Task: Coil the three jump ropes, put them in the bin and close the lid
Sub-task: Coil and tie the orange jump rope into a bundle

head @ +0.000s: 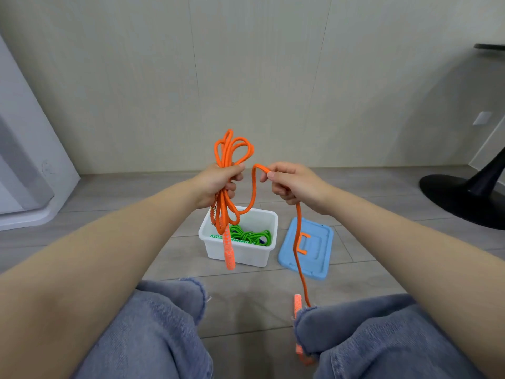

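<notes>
My left hand (218, 184) grips a bundle of loops of the orange jump rope (232, 151), held up above the white bin (259, 251). One orange handle (229, 253) hangs down from the bundle in front of the bin. My right hand (292, 183) pinches the free run of the same rope, which drops past the blue lid (314, 258) to the second handle (297, 305) by my right knee. A coiled green jump rope (252, 236) lies inside the bin. The lid lies flat on the floor to the right of the bin.
I sit on a grey tiled floor facing a pale wall. A black round chair base (461, 195) stands at the right. A white appliance or cabinet (24, 165) stands at the left. My knees in blue jeans fill the bottom of the view.
</notes>
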`<state>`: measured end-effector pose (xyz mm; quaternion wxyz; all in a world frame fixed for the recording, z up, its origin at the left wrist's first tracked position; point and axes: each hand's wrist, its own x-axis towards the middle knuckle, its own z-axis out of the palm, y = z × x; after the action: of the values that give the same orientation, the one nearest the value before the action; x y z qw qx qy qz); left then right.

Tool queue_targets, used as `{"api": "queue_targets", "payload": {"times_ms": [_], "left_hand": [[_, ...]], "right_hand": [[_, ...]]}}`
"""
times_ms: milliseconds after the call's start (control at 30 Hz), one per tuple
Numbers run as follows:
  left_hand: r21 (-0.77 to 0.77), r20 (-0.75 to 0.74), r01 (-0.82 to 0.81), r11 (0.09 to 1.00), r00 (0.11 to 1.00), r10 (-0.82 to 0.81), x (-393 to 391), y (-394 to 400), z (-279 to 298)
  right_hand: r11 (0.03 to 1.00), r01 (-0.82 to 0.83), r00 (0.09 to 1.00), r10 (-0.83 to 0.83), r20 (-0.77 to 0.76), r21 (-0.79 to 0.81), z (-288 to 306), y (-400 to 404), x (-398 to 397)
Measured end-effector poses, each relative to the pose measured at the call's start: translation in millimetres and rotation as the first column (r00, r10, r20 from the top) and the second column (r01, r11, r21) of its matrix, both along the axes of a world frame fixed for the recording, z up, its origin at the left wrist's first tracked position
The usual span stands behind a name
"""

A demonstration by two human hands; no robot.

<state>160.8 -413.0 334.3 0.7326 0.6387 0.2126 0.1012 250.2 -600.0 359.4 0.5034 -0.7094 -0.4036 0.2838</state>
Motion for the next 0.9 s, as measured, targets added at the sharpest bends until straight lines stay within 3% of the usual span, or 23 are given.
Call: {"api": "queue_targets", "payload": {"times_ms": [133,333,767,900], "left_hand": [[0.06,0.001,0.108,0.992,0.994,-0.108,1,-10,-1],[0.161,0.002,0.107,0.981,0.994,-0.109,5,-15,-6],[0.188,-0.048,0.189,0.964,0.982,-0.183,-1,-15,-6],[0.303,-0.003,0.322,0.897,0.941,-0.337,-4,-19,-1]], "right_hand": [[1.0,0.021,0.999,-0.021,0.026,0.0,0,1,1],[0.998,0.052,0.999,-0.051,0.004,-0.048,0,-3,7],[0.988,-0.032,1.0,0.031,-0.004,-0.152,1,-1,2],[0.988,-0.018,1.0,0.02,0.01,-0.155,-3,1,4]]}}
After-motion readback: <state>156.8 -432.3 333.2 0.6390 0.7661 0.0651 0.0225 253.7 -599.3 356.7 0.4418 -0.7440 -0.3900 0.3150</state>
